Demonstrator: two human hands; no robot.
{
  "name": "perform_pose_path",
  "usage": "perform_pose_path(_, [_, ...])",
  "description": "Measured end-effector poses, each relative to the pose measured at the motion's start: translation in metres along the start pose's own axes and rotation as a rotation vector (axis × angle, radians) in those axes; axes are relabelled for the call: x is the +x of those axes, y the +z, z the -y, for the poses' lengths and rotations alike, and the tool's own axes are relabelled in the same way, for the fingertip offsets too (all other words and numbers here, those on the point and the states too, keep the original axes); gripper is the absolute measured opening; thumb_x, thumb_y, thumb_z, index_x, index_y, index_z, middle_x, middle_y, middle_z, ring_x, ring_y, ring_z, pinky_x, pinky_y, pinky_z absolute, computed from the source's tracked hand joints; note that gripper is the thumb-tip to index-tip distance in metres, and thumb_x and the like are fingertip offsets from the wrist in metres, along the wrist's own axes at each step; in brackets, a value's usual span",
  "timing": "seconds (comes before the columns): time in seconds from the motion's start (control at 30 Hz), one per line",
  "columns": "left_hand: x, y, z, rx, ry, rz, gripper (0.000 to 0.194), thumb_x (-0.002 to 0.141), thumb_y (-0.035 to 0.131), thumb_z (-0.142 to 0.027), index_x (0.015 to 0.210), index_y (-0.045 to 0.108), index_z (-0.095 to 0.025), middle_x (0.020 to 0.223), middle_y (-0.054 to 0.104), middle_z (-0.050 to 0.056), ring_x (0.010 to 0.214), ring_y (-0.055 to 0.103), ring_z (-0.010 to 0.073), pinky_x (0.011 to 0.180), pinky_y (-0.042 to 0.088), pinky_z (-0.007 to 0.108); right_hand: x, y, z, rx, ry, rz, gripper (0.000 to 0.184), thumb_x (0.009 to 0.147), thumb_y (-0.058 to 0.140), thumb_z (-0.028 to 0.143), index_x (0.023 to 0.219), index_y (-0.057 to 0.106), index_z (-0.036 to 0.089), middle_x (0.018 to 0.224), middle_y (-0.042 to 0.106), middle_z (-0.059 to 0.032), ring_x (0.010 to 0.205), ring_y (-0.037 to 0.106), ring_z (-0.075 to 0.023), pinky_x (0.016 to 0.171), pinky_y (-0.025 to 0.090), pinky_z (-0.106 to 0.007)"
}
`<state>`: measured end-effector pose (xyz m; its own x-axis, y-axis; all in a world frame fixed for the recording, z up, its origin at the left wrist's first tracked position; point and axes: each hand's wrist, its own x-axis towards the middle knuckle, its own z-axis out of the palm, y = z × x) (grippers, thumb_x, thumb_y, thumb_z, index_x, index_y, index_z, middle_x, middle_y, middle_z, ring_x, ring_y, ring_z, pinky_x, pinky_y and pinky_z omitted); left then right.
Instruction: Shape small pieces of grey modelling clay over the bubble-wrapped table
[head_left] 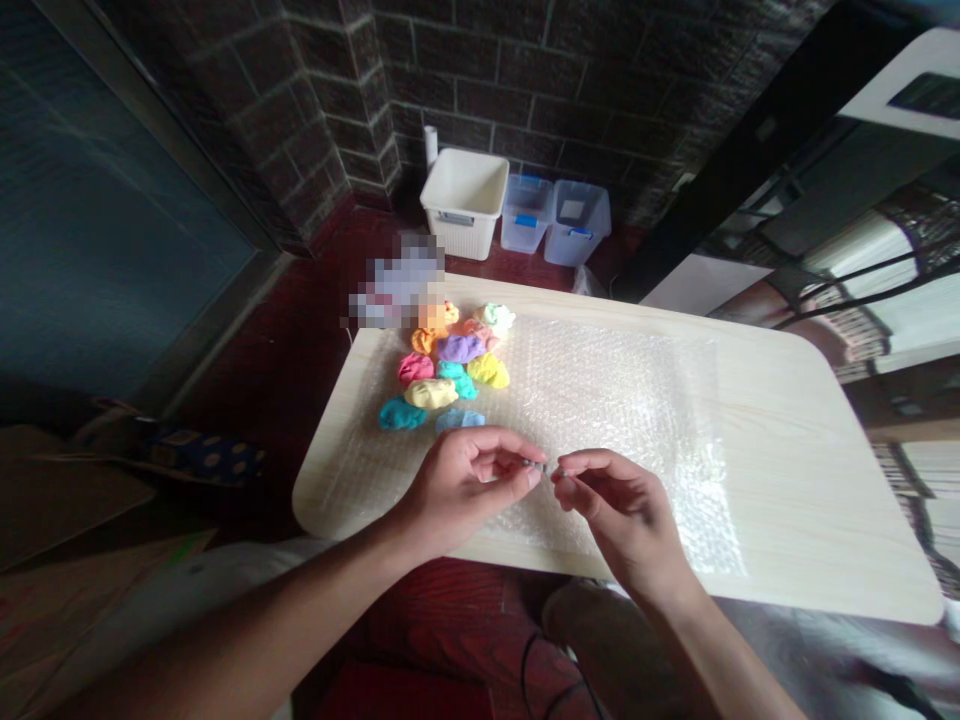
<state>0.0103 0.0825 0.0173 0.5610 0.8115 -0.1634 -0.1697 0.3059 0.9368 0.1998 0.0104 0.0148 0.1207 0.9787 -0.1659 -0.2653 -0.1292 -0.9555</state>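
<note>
Over the front middle of the bubble wrap (600,380), my left hand (469,485) is closed in a pinch. A small greyish bit (534,465) shows between its thumb and forefinger, too small to name. Facing it, my right hand (626,500) pinches another small greyish bit (562,472) between thumb and fingertips. A narrow gap parts the two sets of fingertips. Just beyond my left hand lies a light blue crumpled lump (459,419), partly hidden by it. Around that lie several more soft-looking lumps, among them a teal one (402,414), a cream one (430,393) and a purple one (460,348).
Bubble wrap covers much of the pale wooden table (810,480). Behind the table, a white bin (465,205) and two clear tubs (577,220) stand on the floor by a dark brick wall. Shelving rises at the right. A blurred patch hides something at the back left corner.
</note>
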Motion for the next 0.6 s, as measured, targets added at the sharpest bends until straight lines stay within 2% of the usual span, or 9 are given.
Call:
perform_pose_path(0.17, [0.0008, -0.0012, 0.0, -0.019, 0.0, -0.011, 0.015, 0.085, 0.081, -0.02, 0.098, 0.078, -0.014, 0.094, 0.08, 0.006, 0.088, 0.076, 0.0156, 0.082, 0.059, 0.022, -0.0001, -0.0005, 0.003, 0.039, 0.027, 0.014, 0.017, 0.085, 0.087, 0.034, 0.1, 0.086, 0.026, 0.081, 0.076, -0.0025, 0.072, 0.063, -0.013, 0.068, 0.052, -0.024])
perform_pose_path(0.33, [0.0018, -0.0014, -0.0009, -0.023, -0.014, -0.012, 0.015, 0.085, 0.081, -0.02, 0.098, 0.078, -0.014, 0.092, 0.08, 0.006, 0.086, 0.076, 0.0146, 0.081, 0.059, 0.021, -0.0002, 0.0013, 0.0037, 0.099, 0.067, 0.035, 0.015, 0.087, 0.086, 0.034, 0.099, 0.085, 0.025, 0.08, 0.079, -0.0045, 0.069, 0.067, -0.0132, 0.064, 0.054, -0.024])
perform_pose_path(0.6, [0.0017, 0.0011, 0.0012, -0.032, -0.002, 0.011, 0.014, 0.084, 0.082, -0.019, 0.097, 0.078, -0.014, 0.093, 0.08, 0.006, 0.086, 0.075, 0.0141, 0.08, 0.058, 0.02, 0.0002, 0.0017, 0.001, 0.001, -0.043, 0.006, 0.013, 0.081, 0.09, 0.023, 0.094, 0.086, 0.026, 0.086, 0.079, -0.0032, 0.07, 0.065, -0.0128, 0.065, 0.055, -0.024])
